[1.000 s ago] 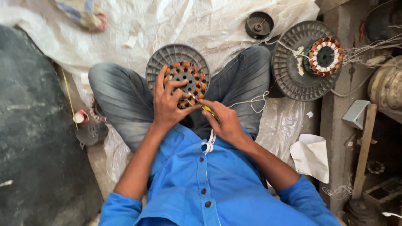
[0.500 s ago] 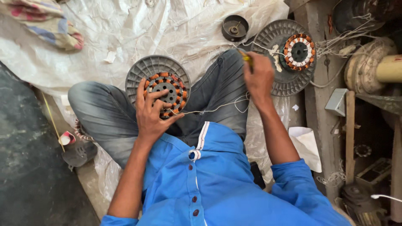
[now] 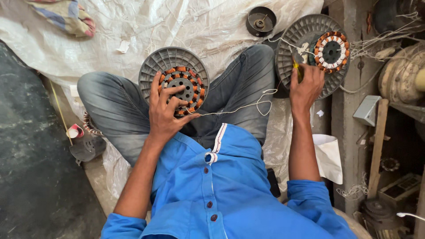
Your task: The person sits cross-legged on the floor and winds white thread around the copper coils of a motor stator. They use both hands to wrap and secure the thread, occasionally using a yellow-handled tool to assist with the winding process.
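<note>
We are pressing our left hand (image 3: 166,113) onto the stator (image 3: 181,90), fingers spread across its copper windings and dark core, gripping it rather than closing fully. The stator is sitting on a grey ribbed disc (image 3: 164,62) that is resting on our lap, between our jeans-clad knees. A white thread (image 3: 241,106) is running from the stator across our right thigh and looping just beside our right hand (image 3: 305,86). That hand is closing around a yellow-handled tool (image 3: 295,66) (only its tip is showing, so we cannot tell what kind). It is lying against a second disc (image 3: 301,33), which is carrying another stator (image 3: 331,51) with white-wrapped windings. White sheeting (image 3: 199,26) is covering the floor ahead of us.
</note>
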